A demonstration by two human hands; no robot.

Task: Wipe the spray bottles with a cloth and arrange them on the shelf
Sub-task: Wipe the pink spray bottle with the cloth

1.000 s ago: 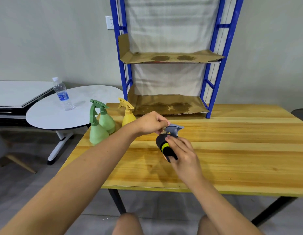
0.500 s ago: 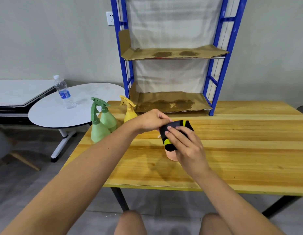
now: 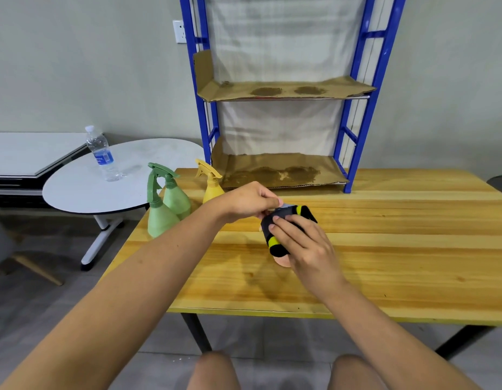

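We judge wiping underway: our left hand (image 3: 248,202) pinches the peach spray bottle's (image 3: 283,261) trigger head, right hand (image 3: 302,244) presses the black-and-yellow cloth (image 3: 275,235) around it; next, the empty shelf (image 3: 275,175).

Both hands meet mid-front; left hand (image 3: 248,201) seemingly pinching; right hand (image 3: 303,243) curled.

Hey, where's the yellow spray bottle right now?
The yellow spray bottle stands at the wooden table's back left, beside the blue shelf's left post, right of two green spray bottles.
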